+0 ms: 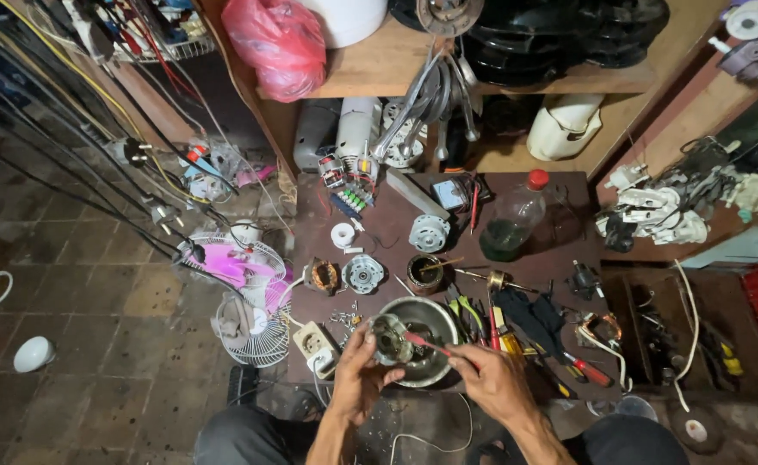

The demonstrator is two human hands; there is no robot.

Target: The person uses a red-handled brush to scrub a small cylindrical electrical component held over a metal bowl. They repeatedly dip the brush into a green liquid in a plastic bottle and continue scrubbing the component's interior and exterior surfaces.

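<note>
- Person is sitting at a low dark workbench, seen from above; both bare hands are working at its near edge.
- Left hand is closing around a small round motor part, fingers curled under and around it, holding it up just above the bench edge.
- Right hand is pinching a red-handled tool in a narrow grip; its tip is touching the motor part from the right side.
- Motor part is sitting directly over a round grey metal housing, which is lying on the bench between the two hands.
- A white socket block is lying just beside the left hand, at the bench's left corner.
- Pliers and screwdrivers with coloured handles are lying in a loose pile just right of the housing, near the right hand.
- Farther back on the bench: a copper-wound coil, a small metal rotor piece, and a clear plastic bottle with a red cap holding dark liquid, all well apart from the hands.
- A white fan guard with pink blades is lying on the tiled floor, left of the bench.
</note>
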